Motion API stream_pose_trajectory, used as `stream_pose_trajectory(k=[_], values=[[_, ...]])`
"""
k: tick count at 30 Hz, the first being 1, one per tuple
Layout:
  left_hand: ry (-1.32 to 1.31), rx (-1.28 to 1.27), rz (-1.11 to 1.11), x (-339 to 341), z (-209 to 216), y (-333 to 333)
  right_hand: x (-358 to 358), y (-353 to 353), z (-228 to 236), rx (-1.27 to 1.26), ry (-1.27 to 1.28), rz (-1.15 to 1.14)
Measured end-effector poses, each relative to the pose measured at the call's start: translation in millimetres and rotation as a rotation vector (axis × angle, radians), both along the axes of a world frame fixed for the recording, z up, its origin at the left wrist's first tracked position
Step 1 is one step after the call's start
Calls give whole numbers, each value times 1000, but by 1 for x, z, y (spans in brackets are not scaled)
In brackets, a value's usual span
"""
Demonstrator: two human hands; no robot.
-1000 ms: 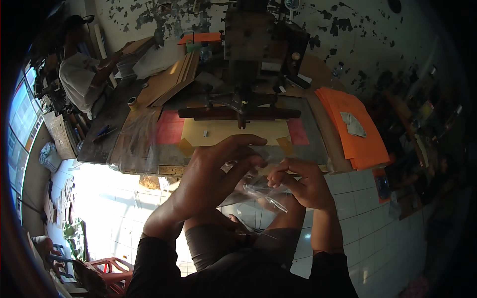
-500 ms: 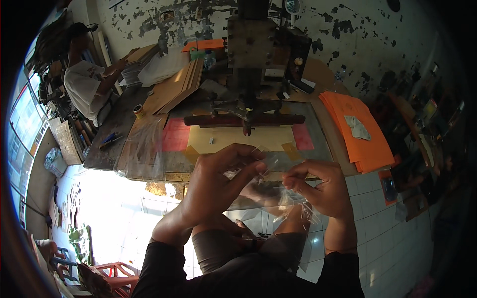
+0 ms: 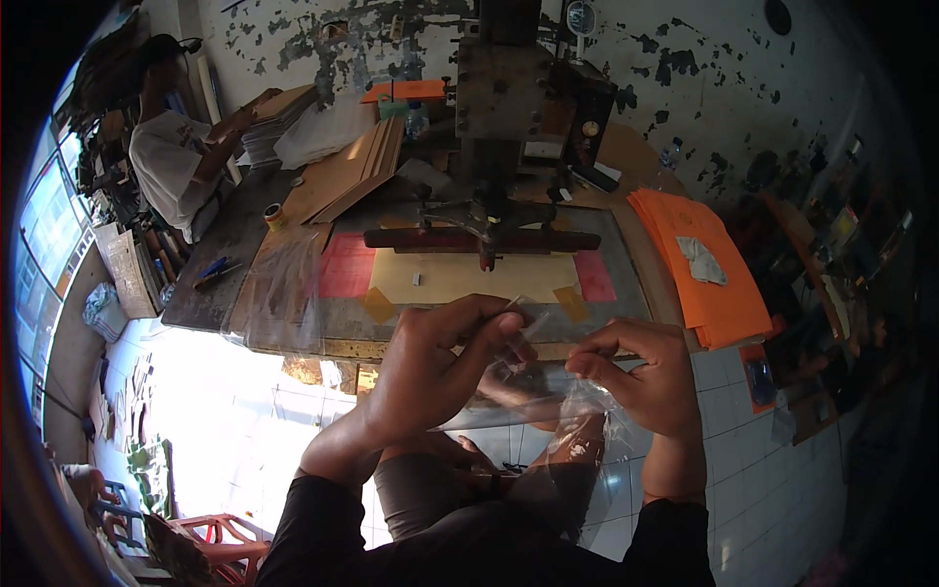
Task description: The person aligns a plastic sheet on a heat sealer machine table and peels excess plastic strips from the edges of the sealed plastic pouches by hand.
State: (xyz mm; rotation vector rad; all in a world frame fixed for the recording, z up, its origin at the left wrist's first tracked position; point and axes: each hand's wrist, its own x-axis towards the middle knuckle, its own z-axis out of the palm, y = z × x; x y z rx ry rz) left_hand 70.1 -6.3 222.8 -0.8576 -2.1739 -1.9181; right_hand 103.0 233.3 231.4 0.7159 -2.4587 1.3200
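Observation:
A crumpled sheet of clear plastic film (image 3: 585,416) hangs between my hands over my lap, glinting where it is creased. My left hand (image 3: 430,367) is closed in a pinch on its upper left part, where a narrow clear strip sticks up by the fingertips. On the other side my right hand (image 3: 648,377) pinches the film between thumb and fingers. Both hands are just in front of the table edge. Beyond them a dark press (image 3: 499,103) with a reddish-brown bar (image 3: 421,241) stands over a pale yellow sheet (image 3: 489,274).
Pink pieces (image 3: 347,264) flank the yellow sheet, and a small white block (image 3: 417,280) lies on it. Clear film (image 3: 284,298) drapes over the table's front left. Orange sheets (image 3: 719,293) are stacked at right, brown boards (image 3: 357,171) at back left. A person (image 3: 171,157) handles boards at far left.
My left hand has shifted slightly down and the narrow clear strip at its fingertips shows more plainly. My right hand has moved slightly to the right, widening the gap.

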Motion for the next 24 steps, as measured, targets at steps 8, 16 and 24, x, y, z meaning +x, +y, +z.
stream_pose_trajectory(k=[8, 16, 24], values=[[-41, 79, -17, 1, -5, -8, 3, -9, 5, 22, 0, 5], [-41, 125, -40, 0, -7, -13, 2, -15, 5, 55, 47, -8], [-22, 135, -21, 0, -11, -21, 3, -24, 5, 44, 19, -14]])
